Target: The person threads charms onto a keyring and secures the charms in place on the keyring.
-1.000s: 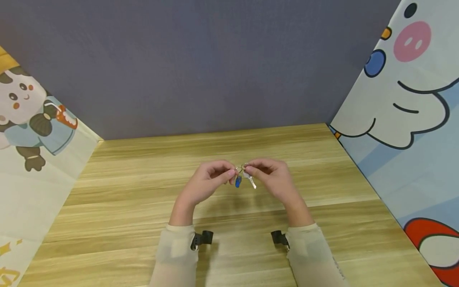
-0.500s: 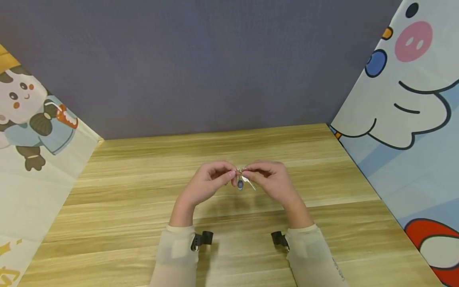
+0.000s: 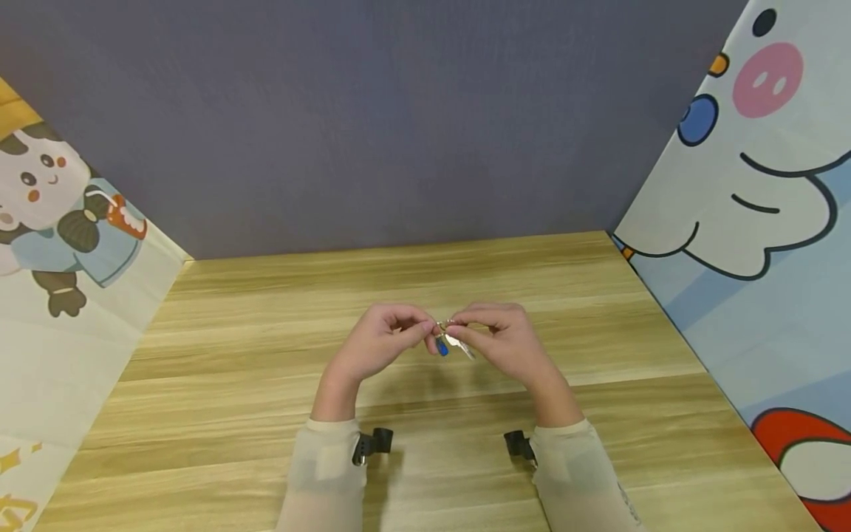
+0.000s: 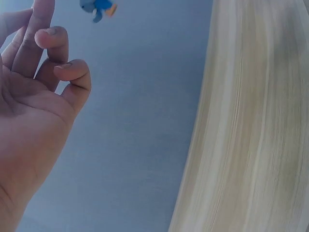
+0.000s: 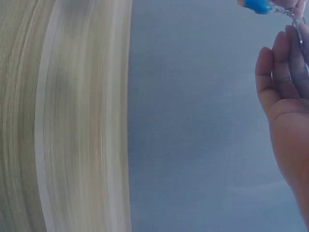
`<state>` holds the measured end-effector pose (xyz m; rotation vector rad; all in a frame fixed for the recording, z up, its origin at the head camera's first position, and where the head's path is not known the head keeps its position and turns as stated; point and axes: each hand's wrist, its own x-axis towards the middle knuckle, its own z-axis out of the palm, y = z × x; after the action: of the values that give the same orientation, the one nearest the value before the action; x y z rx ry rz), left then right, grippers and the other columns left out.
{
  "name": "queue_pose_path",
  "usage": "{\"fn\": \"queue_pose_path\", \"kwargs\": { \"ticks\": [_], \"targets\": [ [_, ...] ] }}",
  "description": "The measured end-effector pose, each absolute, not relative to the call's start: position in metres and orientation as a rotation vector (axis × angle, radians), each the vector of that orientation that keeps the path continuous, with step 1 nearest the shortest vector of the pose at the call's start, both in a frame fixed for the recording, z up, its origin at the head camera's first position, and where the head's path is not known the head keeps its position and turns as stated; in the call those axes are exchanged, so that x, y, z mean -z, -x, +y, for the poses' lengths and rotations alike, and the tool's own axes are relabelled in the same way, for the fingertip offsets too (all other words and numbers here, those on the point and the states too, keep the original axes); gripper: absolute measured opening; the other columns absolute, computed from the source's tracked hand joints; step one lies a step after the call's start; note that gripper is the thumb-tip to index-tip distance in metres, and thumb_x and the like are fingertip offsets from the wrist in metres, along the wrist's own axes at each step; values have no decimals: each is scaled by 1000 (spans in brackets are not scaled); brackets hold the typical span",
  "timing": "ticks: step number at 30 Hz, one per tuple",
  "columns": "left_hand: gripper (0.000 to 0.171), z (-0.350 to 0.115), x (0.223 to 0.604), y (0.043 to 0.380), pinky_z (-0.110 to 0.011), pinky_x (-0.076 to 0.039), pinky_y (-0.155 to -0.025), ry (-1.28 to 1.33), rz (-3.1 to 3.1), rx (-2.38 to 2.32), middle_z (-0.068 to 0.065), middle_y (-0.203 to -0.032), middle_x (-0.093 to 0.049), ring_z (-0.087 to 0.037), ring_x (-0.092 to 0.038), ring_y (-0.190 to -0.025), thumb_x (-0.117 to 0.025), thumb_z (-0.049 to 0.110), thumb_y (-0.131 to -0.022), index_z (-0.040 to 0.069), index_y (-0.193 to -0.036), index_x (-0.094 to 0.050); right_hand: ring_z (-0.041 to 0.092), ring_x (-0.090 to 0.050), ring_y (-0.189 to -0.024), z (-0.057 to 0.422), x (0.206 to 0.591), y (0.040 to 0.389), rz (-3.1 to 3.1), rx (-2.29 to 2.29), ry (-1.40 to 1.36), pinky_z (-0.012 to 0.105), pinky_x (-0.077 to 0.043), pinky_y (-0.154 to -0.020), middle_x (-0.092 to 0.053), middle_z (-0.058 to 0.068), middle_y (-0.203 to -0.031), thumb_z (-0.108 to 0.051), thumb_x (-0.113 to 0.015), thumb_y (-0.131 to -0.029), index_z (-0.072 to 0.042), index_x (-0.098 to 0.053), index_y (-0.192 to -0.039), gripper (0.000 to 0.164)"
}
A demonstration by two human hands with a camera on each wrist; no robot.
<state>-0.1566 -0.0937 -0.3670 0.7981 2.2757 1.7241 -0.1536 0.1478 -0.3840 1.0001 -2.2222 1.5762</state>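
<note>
Both hands meet over the middle of the wooden table. In the head view my left hand and right hand pinch a small metal key ring from either side with thumb and fingertips. A silver key hangs from it, slanting down below the right fingertips. Beside the left fingertips dangles a small blue charm. The left wrist view shows the charm as a blue figure with an orange part; the right wrist view shows the charm on a short chain. Fingertips hide part of the ring.
The wood-grain table spreads under both hands. A grey wall panel stands along its back edge. Cartoon-printed panels flank it, one at left and one at right. Each sleeve carries a black strap mount.
The fingertips have drawn closer together around the ring and shifted slightly lower in the head view. The charm has turned and swung, and the key has tilted more.
</note>
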Motion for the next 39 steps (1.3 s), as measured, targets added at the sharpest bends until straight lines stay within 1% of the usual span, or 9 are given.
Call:
{"fn": "queue_pose_path", "kwargs": {
  "ticks": [5,8,13,18,24,27,31,36,39],
  "targets": [
    [18,-96,368,156,-31,-56,-85,-805,2291,-1722,-3,-86,-80,-16,-69,-88,-66,17,-106,8,-101,-81,8,-73,-85,147,385,154,-2216,-1558,-1030,27,-60,-75,-81,10,-94,6,-76,-93,-5,-83,-99,15],
    [18,-96,368,155,-28,-54,-81,-803,2303,-1719,-2,-86,-79,-15,-67,-86,-67,18,-106,8,-101,-81,9,-73,-86,146,385,153,-2188,-1610,-1039,26,-61,-76,-80,14,-94,7,-75,-93,-2,-82,-99,13],
    [16,-97,367,153,-26,-49,-72,-826,2312,-1700,-2,-83,-73,-14,-60,-77,-65,17,-107,10,-100,-79,10,-73,-87,145,387,153,-2126,-1696,-1075,25,-61,-78,-78,20,-94,6,-74,-95,4,-80,-100,9],
    [16,-96,364,151,-24,-42,-64,-843,2361,-1646,0,-79,-66,-11,-50,-68,-64,17,-108,12,-98,-75,8,-72,-86,146,388,152,-2100,-1733,-1090,25,-61,-76,-77,22,-93,9,-73,-94,6,-80,-100,9],
    [15,-97,363,149,-25,-42,-62,-849,2396,-1600,1,-79,-61,-11,-49,-68,-64,17,-108,13,-99,-74,8,-63,-72,149,384,149,-2215,-1739,-1033,26,-55,-64,-78,13,-93,3,-75,-95,-3,-82,-102,12],
    [15,-97,363,149,-25,-44,-63,-855,2397,-1587,1,-80,-62,-11,-51,-69,-64,16,-108,11,-101,-76,10,-55,-65,151,382,148,-2267,-1772,-1039,27,-50,-57,-75,10,-88,1,-74,-97,-5,-82,-102,12],
    [16,-97,364,149,-26,-47,-67,-861,2399,-1586,0,-82,-67,-12,-55,-73,-64,17,-108,8,-102,-76,11,-51,-62,152,379,147,-2342,-1810,-1015,28,-48,-56,-70,9,-83,-2,-71,-100,-6,-81,-103,11],
    [14,-93,366,148,-27,-50,-73,-834,2444,-1607,1,-91,-75,-13,-61,-81,-67,22,-107,15,-108,-78,9,-63,-71,149,378,144,-2434,-1810,-829,26,-54,-64,-78,9,-93,-10,-73,-101,-8,-82,-102,9],
    [12,-91,367,147,-26,-48,-72,-815,2507,-1608,3,-96,-77,-13,-60,-81,-71,23,-104,17,-111,-79,9,-68,-77,146,378,144,-2436,-1809,-782,26,-57,-68,-80,11,-98,-11,-75,-100,-7,-82,-102,8]
  ]
}}
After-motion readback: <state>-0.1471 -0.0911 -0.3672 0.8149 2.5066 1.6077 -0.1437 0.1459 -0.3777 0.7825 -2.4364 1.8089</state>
